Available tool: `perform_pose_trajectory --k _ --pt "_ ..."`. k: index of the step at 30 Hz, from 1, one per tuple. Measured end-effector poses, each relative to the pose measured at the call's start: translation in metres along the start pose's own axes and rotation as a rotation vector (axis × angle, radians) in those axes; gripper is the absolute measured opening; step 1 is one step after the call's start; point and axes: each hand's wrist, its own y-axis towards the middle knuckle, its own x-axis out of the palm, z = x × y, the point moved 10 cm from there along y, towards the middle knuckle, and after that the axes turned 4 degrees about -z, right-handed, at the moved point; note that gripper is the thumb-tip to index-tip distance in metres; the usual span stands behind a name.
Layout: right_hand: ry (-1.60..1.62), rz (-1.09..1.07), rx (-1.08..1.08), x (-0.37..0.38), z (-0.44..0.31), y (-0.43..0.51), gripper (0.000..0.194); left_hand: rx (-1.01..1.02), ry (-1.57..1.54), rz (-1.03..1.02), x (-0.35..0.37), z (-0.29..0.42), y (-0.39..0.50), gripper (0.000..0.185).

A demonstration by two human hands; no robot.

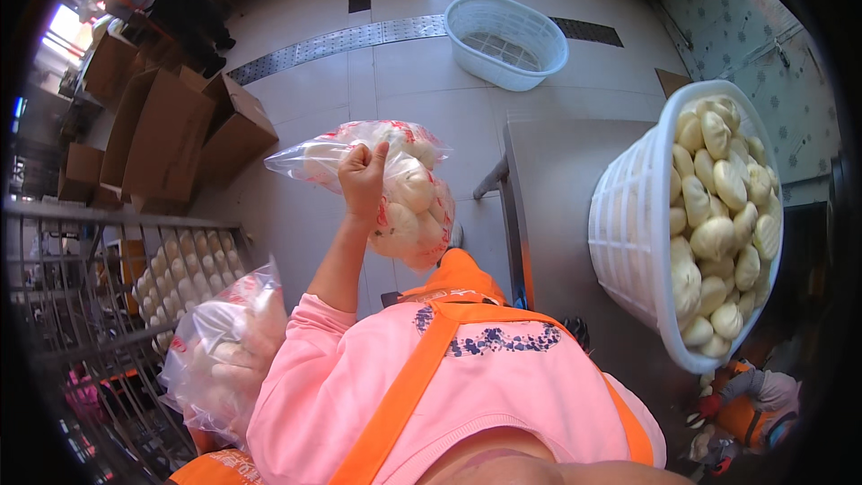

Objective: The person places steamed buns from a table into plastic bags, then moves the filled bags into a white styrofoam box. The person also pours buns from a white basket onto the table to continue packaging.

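My left hand [362, 178] is closed in a fist around the gathered plastic of a clear bag of steamed buns [411, 195]. The bag bears red print and hangs in front of me above the tiled floor. Whether it is one bag or two pressed together, I cannot tell. My right hand is out of view. By my left sleeve is another clear bag of pale buns [232, 357], with part of another person's hand at its lower edge. To my right, a white plastic basket [623, 236] heaped with buns [717, 215] leans tilted over a metal table [559, 175].
An oval plastic basket [508, 74] stands on the floor ahead, by a metal drain cover [350, 37]. Open cardboard boxes [168, 135] are at far left. A metal rack [121, 215] stands left, with rows of buns [192, 263] behind its bars. Other people work at upper left and lower right.
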Motion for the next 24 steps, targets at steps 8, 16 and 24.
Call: perform_pose_trajectory --k 8,16,24 --pt "0.094 -0.059 0.036 0.044 -0.072 0.199 0.045 -0.061 0.091 0.011 0.03 -0.07 0.202 0.05" --pt "0.204 -0.151 -0.077 0.062 -0.214 0.439 0.044 -0.012 0.099 0.141 0.028 -0.087 0.422 0.05" --pt "0.24 -0.311 0.027 0.119 -0.306 0.649 0.042 0.03 0.122 0.082 0.067 -0.114 0.668 0.049"
